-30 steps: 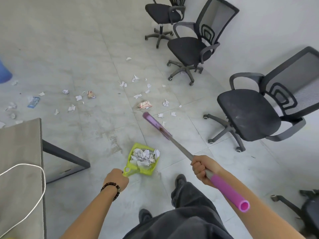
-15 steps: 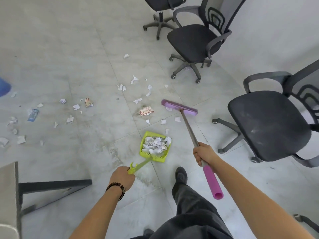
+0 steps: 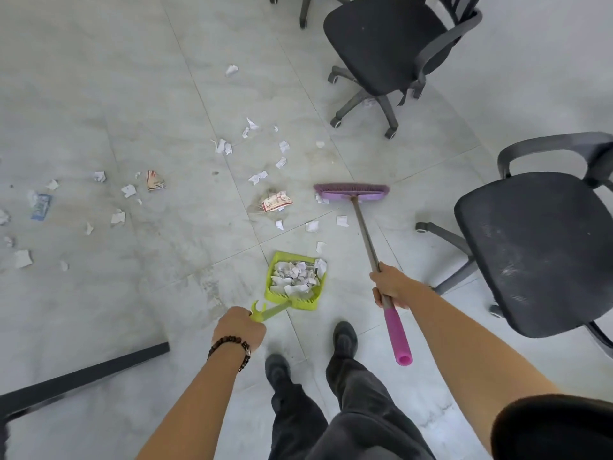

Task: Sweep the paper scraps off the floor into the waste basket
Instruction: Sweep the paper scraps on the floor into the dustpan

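My left hand grips the dustpan handle; the pan sits on the floor, part-filled. My right hand grips the broom, its head set beyond loose scraps. Step: gathering. Next, I judge: draw the scraps into the pan. No waste basket in view.

You have a single view, from the wide-angle camera on your head, looking forward and steeply down at the floor. Your forearms run in from the bottom edge. Your left hand, gripping the dustpan handle, sits just below frame centre. Your right hand, gripping the broom shaft, is to its right. Your shoes lie nearer than both hands. The office chairs beyond and right of the right hand are cut by the frame edges.
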